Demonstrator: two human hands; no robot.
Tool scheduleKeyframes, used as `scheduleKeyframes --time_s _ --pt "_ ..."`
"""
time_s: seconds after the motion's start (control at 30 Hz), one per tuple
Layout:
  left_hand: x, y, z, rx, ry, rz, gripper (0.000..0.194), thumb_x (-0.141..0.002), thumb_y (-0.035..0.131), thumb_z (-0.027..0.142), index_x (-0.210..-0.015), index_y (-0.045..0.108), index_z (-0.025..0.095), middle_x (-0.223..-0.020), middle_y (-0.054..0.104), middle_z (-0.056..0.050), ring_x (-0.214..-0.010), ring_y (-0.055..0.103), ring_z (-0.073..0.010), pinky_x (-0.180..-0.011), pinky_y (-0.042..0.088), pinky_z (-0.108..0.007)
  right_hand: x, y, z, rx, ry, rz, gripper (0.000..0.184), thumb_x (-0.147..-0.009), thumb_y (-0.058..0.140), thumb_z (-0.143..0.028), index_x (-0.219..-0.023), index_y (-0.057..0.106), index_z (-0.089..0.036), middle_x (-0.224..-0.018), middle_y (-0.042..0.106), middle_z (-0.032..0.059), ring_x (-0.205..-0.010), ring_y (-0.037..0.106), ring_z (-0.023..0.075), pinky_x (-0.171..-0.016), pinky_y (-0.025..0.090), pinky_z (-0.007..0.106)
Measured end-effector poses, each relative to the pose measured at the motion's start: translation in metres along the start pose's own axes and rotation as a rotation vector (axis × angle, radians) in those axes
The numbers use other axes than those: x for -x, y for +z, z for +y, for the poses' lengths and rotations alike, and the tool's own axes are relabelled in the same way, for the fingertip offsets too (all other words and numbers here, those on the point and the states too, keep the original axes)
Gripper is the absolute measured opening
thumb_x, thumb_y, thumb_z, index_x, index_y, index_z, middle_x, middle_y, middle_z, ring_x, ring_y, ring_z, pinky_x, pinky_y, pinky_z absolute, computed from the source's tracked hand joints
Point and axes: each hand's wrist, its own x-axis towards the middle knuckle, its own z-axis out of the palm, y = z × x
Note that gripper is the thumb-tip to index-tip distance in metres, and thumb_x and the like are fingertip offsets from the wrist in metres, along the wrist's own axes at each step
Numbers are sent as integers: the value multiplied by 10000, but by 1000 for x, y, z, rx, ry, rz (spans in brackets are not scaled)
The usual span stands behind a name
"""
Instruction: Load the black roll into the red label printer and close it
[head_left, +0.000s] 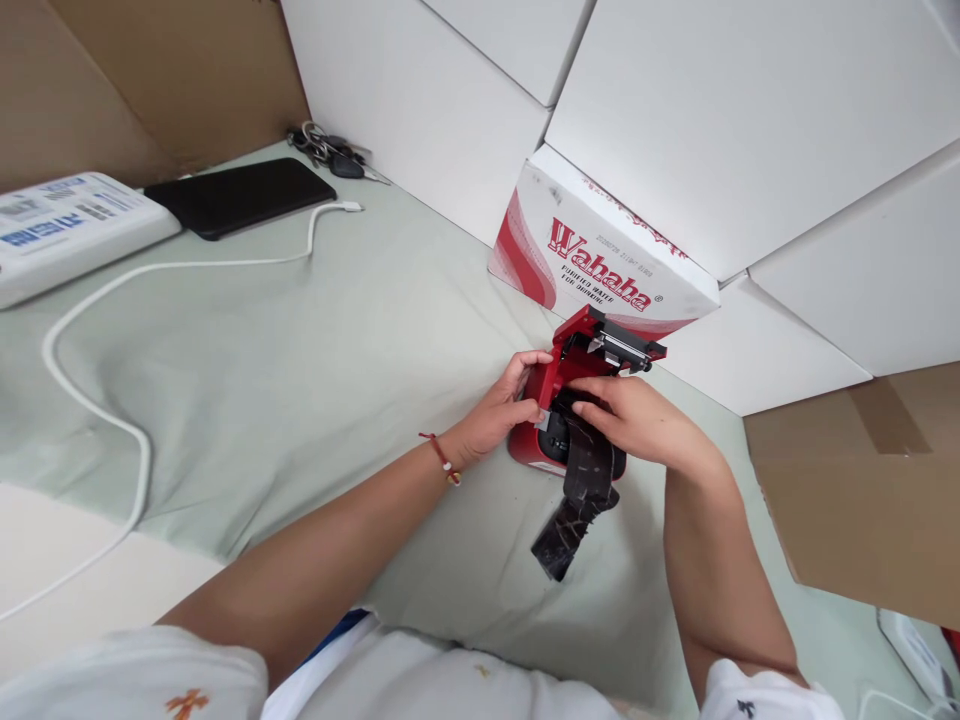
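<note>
A small red and black device (525, 450), which looks like a label printer, sits on the cloth with its lid (574, 330) raised. My left hand (506, 410) grips its left side, thumb at the front corner and fingers along the edge. Into the opening reaches my right hand (637, 415), its thumb and fingers closed around the upper end of a black strip (592, 465). That strip hangs out over the front and lies creased and folded on the cloth. My right fingertips and the inside of the device are partly hidden.
Behind the device stands a red and white Wahaha water carton (600, 265) against white boxes (675, 120). At the left lie a black phone (247, 195), keys (337, 155), a white box-like item (82, 240) and a white cable (142, 440). Cardboard (862, 480) borders the right.
</note>
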Motion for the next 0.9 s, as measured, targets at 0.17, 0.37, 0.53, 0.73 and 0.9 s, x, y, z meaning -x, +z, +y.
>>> scheduleKeyframes --time_s 0.17,0.37,0.53,0.73,0.9 --pt "-2 2 -1 22 15 6 765 -738 765 226 -1464 545 322 -1539 619 -50 -1506 519 -332 -1253 444 -503 25 -3 1 -210 -103 159 301 -1088 630 -359 -1223 877 -250 -1101 895 27 -855 798 182 -793 601 317" --pt "-3 1 -1 -11 24 1 789 -736 769 264 -1489 536 314 -1618 592 -73 -1629 453 -386 -1406 332 -607 26 4 14 -168 -57 1022 422 -1152 617 -539 -1386 826 -257 -1376 837 116 -1259 776 272 -1116 623 469" --pt "-4 -2 -4 -31 40 9 988 -726 763 272 -1659 449 349 -1875 389 -61 -1813 239 -388 -1508 172 -602 4 23 43 -11 -61 943 681 -1169 442 -709 -1616 691 -261 -1625 718 148 -1573 608 331 -1320 495 633" --pt "-2 -5 -10 -83 73 -16 1100 -779 729 298 -1809 359 397 -1959 286 11 -1862 119 -392 -1526 128 -625 27 45 29 -161 -152 937 408 -1205 528 -452 -1288 867 -240 -1276 874 102 -1245 807 253 -1151 628 491" --pt "3 -5 -3 -253 129 -30 638 -975 660 463 -1606 683 369 -1958 280 39 -1877 41 -372 -1528 141 -571 46 59 19 -169 -239 860 318 -1182 589 -320 -1142 894 -239 -1102 891 73 -1054 832 214 -925 671 396"
